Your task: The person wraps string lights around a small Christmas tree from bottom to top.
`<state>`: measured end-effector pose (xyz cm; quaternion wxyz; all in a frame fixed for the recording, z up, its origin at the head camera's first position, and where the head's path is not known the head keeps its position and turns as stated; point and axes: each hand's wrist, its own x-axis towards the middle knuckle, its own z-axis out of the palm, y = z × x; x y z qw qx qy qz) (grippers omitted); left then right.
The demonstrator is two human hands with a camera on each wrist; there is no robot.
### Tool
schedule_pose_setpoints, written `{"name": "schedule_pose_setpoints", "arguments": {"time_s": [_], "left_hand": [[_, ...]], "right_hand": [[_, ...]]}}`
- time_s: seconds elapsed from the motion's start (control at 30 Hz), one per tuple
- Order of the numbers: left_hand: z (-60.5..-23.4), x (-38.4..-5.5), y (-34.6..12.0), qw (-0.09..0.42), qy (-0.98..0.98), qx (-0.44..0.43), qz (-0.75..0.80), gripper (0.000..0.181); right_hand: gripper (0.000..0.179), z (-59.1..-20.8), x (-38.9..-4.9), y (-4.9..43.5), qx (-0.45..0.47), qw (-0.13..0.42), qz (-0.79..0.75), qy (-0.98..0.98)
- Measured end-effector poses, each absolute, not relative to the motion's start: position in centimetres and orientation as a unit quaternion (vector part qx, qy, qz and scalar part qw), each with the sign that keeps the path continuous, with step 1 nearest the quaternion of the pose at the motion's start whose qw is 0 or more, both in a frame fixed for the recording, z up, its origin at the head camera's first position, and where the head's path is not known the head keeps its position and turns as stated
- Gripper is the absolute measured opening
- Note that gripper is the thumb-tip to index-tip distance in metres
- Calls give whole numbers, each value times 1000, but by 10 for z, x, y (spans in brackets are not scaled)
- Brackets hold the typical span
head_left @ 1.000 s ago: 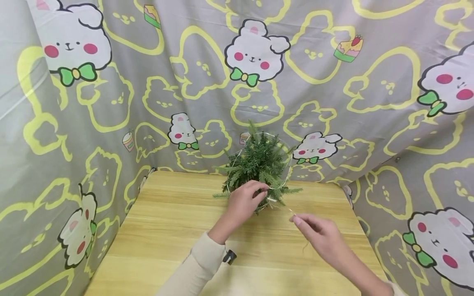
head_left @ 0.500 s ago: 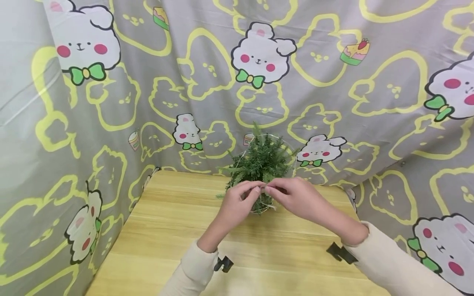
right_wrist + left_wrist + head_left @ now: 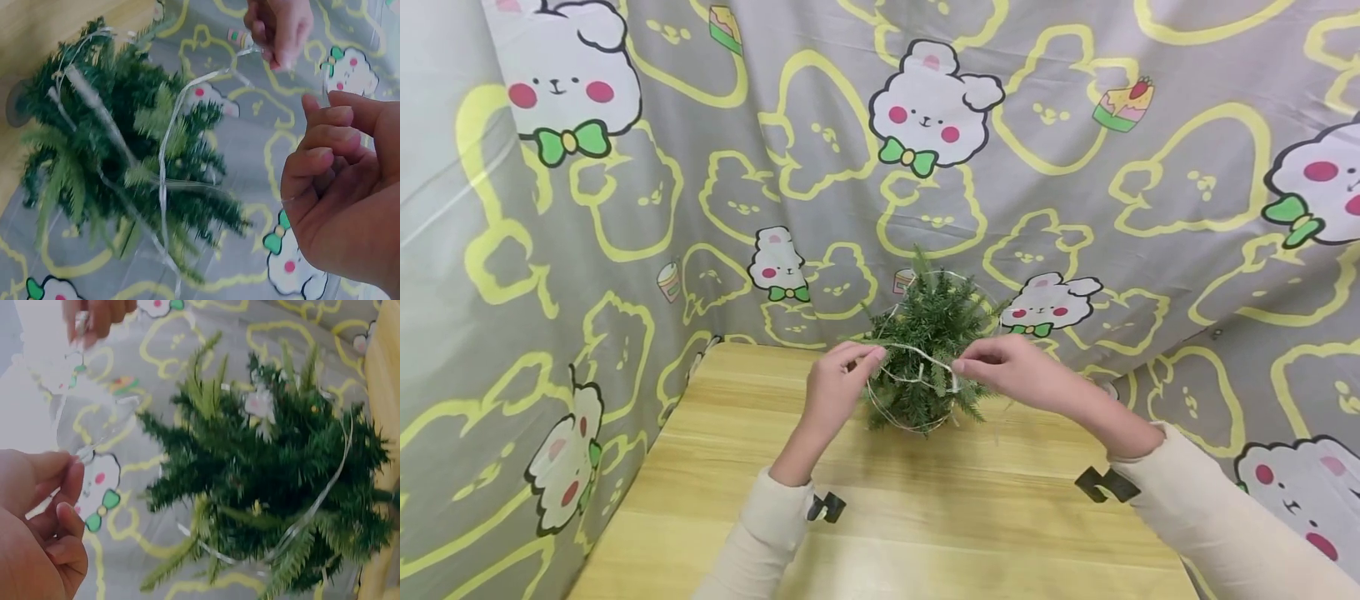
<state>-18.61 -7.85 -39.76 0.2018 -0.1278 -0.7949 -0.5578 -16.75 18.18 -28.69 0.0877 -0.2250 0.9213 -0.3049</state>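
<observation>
A small artificial Christmas tree (image 3: 936, 329) stands at the far side of the table, loops of thin clear string lights (image 3: 917, 348) hanging around and in front of it. My left hand (image 3: 842, 379) pinches the light wire between thumb and forefinger, left of the branches. On the other side, my right hand (image 3: 1011, 371) pinches another stretch of the wire, in front of the tree's right side. Wire spans between both hands. In the left wrist view the tree (image 3: 262, 462) shows wire draped over its lower branches. The right wrist view shows strands (image 3: 165, 144) crossing the foliage.
A wooden table (image 3: 737, 467) lies under the arms. Patterned cloth curtains (image 3: 820, 208) hang close behind the tree and along both sides. Black clips (image 3: 1107, 484) sit at the sleeve cuffs.
My right hand came in from the lower right to meet the left at the tree's front. Since then both hands have drawn apart, with the wire stretched between them.
</observation>
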Motion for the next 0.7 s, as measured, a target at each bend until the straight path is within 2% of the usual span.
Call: {"name": "schedule_pose_setpoints", "arguments": {"time_s": [0.23,0.4,0.7], "left_hand": [[-403,-200,-92,162,-814,-45,-556,25],[-404,-204,-95,158,-816,-27,-556,21],[-401,-210,-96,164,-830,-22,-532,22]], "right_hand": [[17,-279,-175,214,-197,93,-311,925],[18,-271,-186,236,-185,99,-319,924],[31,-248,-221,249,-173,44,-322,930]]}}
